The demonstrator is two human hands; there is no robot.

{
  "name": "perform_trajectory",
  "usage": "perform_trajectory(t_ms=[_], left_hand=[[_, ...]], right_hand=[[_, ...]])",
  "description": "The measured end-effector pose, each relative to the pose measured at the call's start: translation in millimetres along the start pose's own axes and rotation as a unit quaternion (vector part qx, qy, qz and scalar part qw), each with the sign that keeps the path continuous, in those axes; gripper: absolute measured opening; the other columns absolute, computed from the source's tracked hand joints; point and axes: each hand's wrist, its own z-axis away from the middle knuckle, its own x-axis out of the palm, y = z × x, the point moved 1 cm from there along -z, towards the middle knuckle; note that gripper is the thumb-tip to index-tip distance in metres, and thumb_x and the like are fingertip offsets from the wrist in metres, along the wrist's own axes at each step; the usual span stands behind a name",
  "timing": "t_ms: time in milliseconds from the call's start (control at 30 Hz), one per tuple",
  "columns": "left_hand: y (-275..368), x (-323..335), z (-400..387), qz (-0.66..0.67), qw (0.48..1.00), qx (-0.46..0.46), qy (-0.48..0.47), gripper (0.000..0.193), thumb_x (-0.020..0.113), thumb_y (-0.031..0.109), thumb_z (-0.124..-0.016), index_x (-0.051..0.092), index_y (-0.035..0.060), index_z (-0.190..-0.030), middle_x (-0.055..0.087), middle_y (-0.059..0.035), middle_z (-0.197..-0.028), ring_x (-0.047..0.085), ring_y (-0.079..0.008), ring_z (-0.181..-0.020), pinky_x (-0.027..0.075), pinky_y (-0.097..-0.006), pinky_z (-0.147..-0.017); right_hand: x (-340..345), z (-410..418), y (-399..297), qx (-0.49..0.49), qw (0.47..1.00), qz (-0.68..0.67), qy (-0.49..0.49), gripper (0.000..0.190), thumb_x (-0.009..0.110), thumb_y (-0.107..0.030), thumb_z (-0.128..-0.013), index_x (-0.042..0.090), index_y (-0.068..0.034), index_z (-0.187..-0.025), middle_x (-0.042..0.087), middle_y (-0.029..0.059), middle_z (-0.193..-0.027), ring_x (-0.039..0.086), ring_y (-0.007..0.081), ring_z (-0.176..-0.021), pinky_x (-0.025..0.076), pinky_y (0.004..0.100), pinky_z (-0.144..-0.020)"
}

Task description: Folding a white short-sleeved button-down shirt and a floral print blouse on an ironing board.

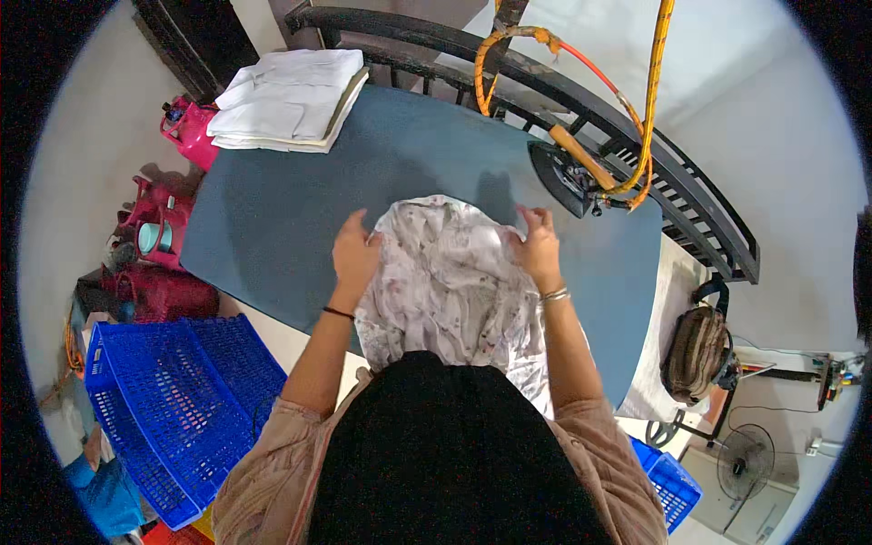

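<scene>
A crumpled white cloth [449, 279] with a faint dark and reddish print lies in front of my body, over the near edge of a blue-grey padded ironing table [272, 218]. My left hand [357, 252] is at its left edge, thumb towards the fabric and index finger raised apart. At the right edge is my right hand [538, 248], thumb and fingers spread, slightly blurred. Whether either hand pinches the fabric is unclear. Beyond my right hand, an electric iron [560, 178] with a wooden handle [582, 157] rests on the table. The cloth's near end is hidden by black fabric below me.
Folded white cloths [289, 95] are stacked at the far left corner. An orange-yellow cord [654, 88] hangs down to the iron. A black railing [422, 34] borders the far side. A blue plastic crate [177, 409] stands left; a brown bag [695, 354] and fan [745, 462] are right.
</scene>
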Motion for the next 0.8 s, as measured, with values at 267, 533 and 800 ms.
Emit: perform_trajectory(t_ms=[267, 533, 800], left_hand=[[-32.4, 10.5, -28.5, -0.053, 0.995, 0.021, -0.077, 0.019, 0.058, 0.011, -0.076, 0.050, 0.0017, -0.090, 0.055, -0.0196, -0.086, 0.053, -0.0378, -0.082, 0.042, -0.0404, -0.069], [16.1, 4.5, -147.0, -0.049, 0.991, 0.119, 0.030, 0.019, 0.057, 0.010, -0.075, 0.050, 0.0002, -0.090, 0.056, -0.0221, -0.086, 0.054, -0.0392, -0.082, 0.042, -0.0421, -0.068], [22.8, 69.6, -41.0, -0.033, 0.989, 0.087, -0.116, 0.031, 0.056, 0.000, -0.066, 0.049, 0.0005, -0.096, 0.048, -0.0190, -0.094, 0.047, -0.0377, -0.090, 0.041, -0.0424, -0.076]], right_hand=[[10.8, -52.7, 26.5, 0.090, 0.972, -0.120, -0.179, 0.019, 0.062, -0.018, -0.070, 0.058, -0.002, -0.079, 0.056, 0.0173, -0.060, 0.058, 0.0310, -0.058, 0.046, 0.0380, -0.055], [12.6, -152.0, 51.8, -0.018, 0.991, -0.112, 0.066, 0.016, 0.063, -0.008, -0.069, 0.057, 0.000, -0.082, 0.059, 0.0170, -0.074, 0.060, 0.0302, -0.068, 0.047, 0.0354, -0.060], [82.7, -51.0, -36.1, -0.052, 0.989, -0.121, -0.066, 0.012, 0.055, 0.003, -0.070, 0.063, 0.000, -0.079, 0.061, 0.0163, -0.080, 0.059, 0.0303, -0.073, 0.048, 0.0339, -0.065]])
